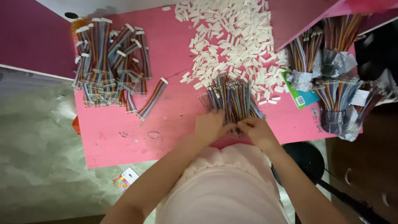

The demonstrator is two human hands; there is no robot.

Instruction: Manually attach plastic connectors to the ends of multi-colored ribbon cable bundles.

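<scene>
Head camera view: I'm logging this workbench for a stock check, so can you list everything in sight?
table: one, pink, centre of view.
loose wire bundle: one fanned bunch, multicoloured, near table edge, under both hands.
white connector pieces: one big heap, too many to count, far middle of table.
finished ribbon cables: one pile, multicoloured with white ends, far left of table.
wrapped wire bundles: several, multicoloured, in crumpled paper, right end of table.
card: one, teal, beside the wrapped bundles.
stool: one, black, below the table at right.
paper scrap: one, coloured squares, on the floor.
left hand: fingers on the loose wires.
right hand: fingers pinching wire ends.
</scene>
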